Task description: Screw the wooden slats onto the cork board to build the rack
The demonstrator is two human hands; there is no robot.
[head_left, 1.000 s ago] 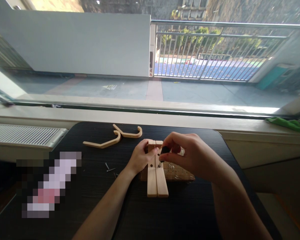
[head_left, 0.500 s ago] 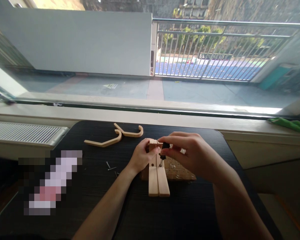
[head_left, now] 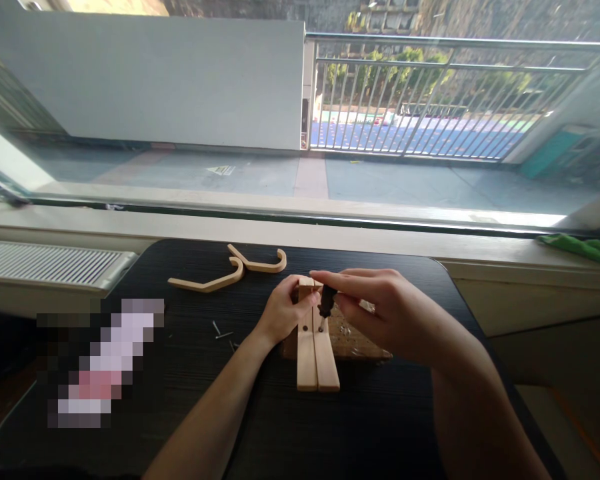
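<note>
Two pale wooden strips (head_left: 316,363) lie side by side, their near ends jutting past a brown board (head_left: 363,337). Around their far part, my left hand (head_left: 287,308) is closed, thumb across the top. My right hand (head_left: 375,300) grips a short screwdriver (head_left: 327,303) with a black handle. Its metal tip meets a hole or screw in the right strip; which of the two I cannot tell. A dark round hole shows in the left strip at about the same height.
Two bent wooden hooks (head_left: 210,285) lie on the black table (head_left: 180,373) at the back left. Several screws (head_left: 223,331) are scattered left of my left hand. A blurred-out item (head_left: 110,363) lies further left. The window sill (head_left: 260,230) runs behind the table, with a green cloth (head_left: 580,248) at right.
My right hand's fingers have shifted on the screwdriver, and its handle leans slightly differently. The tip stays at the same spot on the right strip. My left hand holds still.
</note>
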